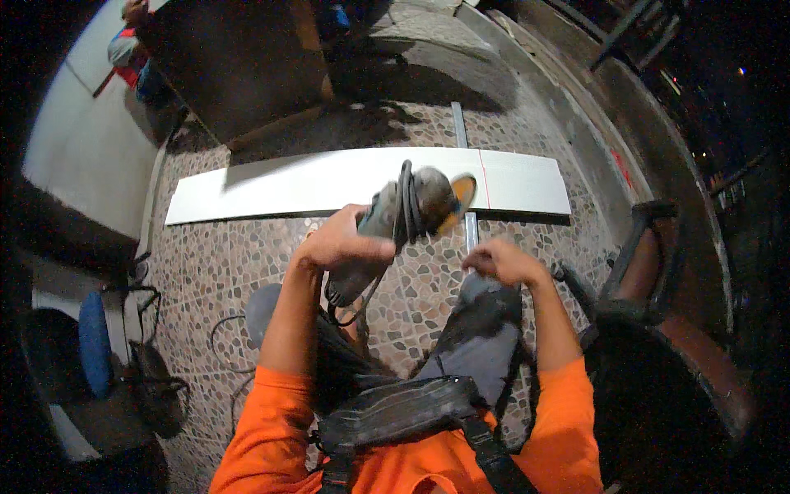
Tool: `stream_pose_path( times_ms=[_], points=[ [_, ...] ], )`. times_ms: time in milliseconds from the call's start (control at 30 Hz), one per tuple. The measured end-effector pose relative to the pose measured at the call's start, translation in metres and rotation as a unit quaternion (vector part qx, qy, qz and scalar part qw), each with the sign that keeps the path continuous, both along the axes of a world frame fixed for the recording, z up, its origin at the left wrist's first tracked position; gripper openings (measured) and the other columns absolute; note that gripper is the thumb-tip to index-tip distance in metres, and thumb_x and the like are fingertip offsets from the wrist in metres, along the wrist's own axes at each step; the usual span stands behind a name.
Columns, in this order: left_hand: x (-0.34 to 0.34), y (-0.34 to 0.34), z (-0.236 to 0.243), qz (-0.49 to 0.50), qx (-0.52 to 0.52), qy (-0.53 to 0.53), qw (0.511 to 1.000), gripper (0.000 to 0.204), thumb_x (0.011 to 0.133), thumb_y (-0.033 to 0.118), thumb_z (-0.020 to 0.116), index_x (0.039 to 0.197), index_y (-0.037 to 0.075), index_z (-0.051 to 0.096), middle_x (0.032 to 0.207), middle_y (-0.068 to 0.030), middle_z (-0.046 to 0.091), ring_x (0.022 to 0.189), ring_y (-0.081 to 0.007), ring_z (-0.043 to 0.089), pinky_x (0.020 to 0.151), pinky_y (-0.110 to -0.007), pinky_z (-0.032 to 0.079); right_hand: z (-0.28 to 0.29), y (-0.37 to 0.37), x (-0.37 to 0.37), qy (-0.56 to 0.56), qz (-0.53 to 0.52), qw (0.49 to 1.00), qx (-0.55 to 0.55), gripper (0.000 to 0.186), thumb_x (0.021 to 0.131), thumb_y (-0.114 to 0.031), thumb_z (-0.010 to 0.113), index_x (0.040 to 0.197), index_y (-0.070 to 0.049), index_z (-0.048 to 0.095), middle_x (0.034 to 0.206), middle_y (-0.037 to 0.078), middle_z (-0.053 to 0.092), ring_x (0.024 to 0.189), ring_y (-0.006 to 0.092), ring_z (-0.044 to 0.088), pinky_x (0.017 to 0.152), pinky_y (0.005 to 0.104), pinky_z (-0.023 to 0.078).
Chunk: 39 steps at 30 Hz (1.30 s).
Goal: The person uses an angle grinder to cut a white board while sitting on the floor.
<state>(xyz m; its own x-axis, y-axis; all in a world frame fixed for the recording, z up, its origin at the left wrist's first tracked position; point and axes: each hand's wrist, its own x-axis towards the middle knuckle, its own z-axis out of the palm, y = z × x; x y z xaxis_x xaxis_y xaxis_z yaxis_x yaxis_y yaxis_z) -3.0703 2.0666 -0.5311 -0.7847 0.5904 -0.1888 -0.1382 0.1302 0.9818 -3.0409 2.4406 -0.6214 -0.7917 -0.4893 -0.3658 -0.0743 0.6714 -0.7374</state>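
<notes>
My left hand (350,240) is wrapped round the body of an angle grinder (432,198), raised in front of the near edge of a long white board (288,185). The grinder's dark power cord (406,206) is wound around its body, and a yellow-orange part shows at its head. Lower and to the right, my right hand (504,262) hovers over my knee, apart from the grinder. Motion blurs its bent fingers, so whether they hold anything is unclear. A red line crosses the board towards its right end.
Metal strips (471,229) run under the board on the pebble-patterned floor (214,284). A large dark panel (239,66) rises beyond it. Chairs stand at the left (95,342) and right (646,288). Another person (132,62) is at the far left. A low wall edges the right side.
</notes>
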Motion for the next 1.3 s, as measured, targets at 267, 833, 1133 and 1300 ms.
stream_pose_path(
  times_ms=[267, 833, 1133, 1300],
  points=[
    [0.004, 0.009, -0.014, 0.028, -0.156, 0.099, 0.982, 0.059, 0.073, 0.041, 0.096, 0.109, -0.001, 0.077, 0.096, -0.0059, 0.077, 0.086, -0.0182, 0.069, 0.083, -0.037, 0.056, 0.038, 0.069, -0.017, 0.266, -0.107, 0.949, -0.131, 0.017, 0.094, -0.013, 0.082, 0.106, -0.002, 0.076, 0.09, 0.007, 0.076, 0.08, 0.0158, 0.071, 0.067, 0.0346, 0.057],
    [-0.021, -0.001, -0.009, 0.152, -0.216, 0.113, 0.958, 0.052, 0.075, 0.033, 0.095, 0.109, -0.004, 0.079, 0.089, -0.0073, 0.077, 0.078, -0.017, 0.069, 0.076, -0.034, 0.057, 0.087, 0.075, -0.018, -0.106, -0.005, 0.99, -0.094, 0.016, 0.093, -0.011, 0.085, 0.09, -0.001, 0.073, 0.086, 0.008, 0.078, 0.075, 0.0145, 0.073, 0.064, 0.0313, 0.054],
    [-0.018, -0.022, -0.008, -0.007, -0.158, 0.16, 0.974, 0.063, 0.068, 0.03, 0.098, 0.117, -0.004, 0.077, 0.1, -0.0074, 0.079, 0.09, -0.0178, 0.069, 0.088, -0.036, 0.057, 0.015, 0.129, -0.06, 0.246, -0.497, 0.558, -0.617, 0.022, 0.104, -0.019, 0.077, 0.123, -0.011, 0.069, 0.103, 0.005, 0.075, 0.064, 0.0145, 0.059, 0.064, 0.0315, 0.049],
    [-0.019, 0.002, -0.02, 0.124, -0.309, 0.162, 0.929, 0.058, 0.07, 0.03, 0.093, 0.114, -0.004, 0.078, 0.098, -0.0174, 0.081, 0.089, -0.0254, 0.076, 0.088, -0.04, 0.059, 0.052, 0.162, -0.006, 0.212, -0.289, 0.735, -0.576, 0.022, 0.11, -0.025, 0.069, 0.126, -0.009, 0.067, 0.1, 0.001, 0.068, 0.068, 0.0083, 0.05, 0.065, 0.0278, 0.039]
  ],
)
